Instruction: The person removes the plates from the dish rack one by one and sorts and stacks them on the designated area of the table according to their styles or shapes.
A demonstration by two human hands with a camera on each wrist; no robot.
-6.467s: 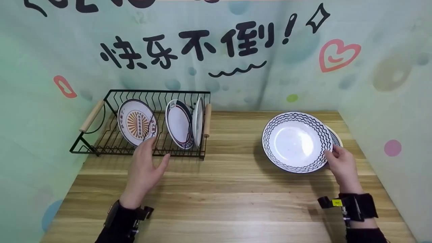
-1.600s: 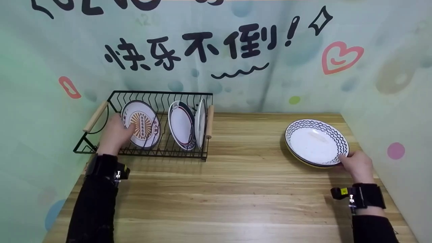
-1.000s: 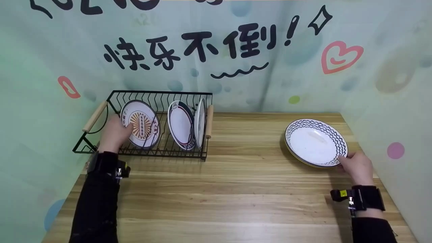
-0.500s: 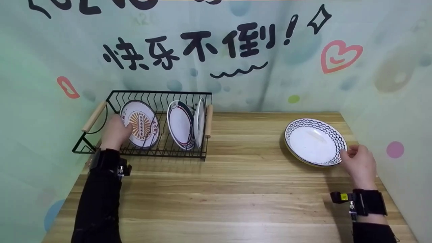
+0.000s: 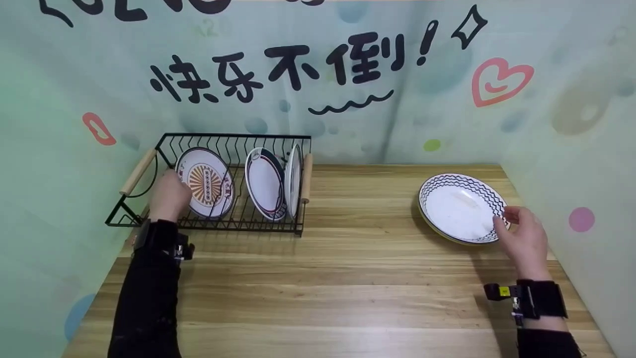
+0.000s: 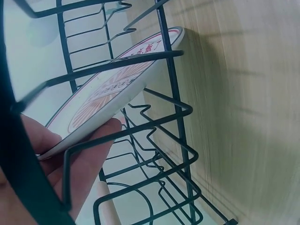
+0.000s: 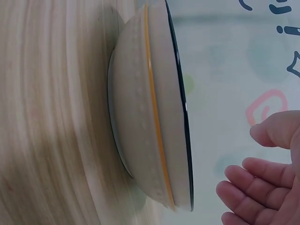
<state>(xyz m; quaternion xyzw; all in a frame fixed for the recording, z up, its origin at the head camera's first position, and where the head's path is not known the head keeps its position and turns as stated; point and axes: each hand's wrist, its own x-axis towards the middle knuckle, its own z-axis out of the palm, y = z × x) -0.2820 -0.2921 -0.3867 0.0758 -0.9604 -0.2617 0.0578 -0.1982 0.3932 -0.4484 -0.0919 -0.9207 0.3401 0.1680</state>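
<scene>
Against a pale green backdrop, our wooden bench point(image 5: 348, 278) carries a black wire dish rack point(image 5: 298, 229). Our left hand point(image 5: 169, 195) holds the edge of the sunburst plate point(image 5: 204, 182) standing in the rack's left slots, fingers curled behind it. Our right hand point(image 5: 521, 241) hovers relaxed and apart, just off the rim of the wavy-rimmed plate point(image 5: 459, 206) stacked on another at the bench's right.

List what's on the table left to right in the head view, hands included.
Left hand → sunburst plate → dark-rimmed plate → edge-on plate → right wooden handle of the wire rack → stacked wave-rimmed plates → right hand.
</scene>
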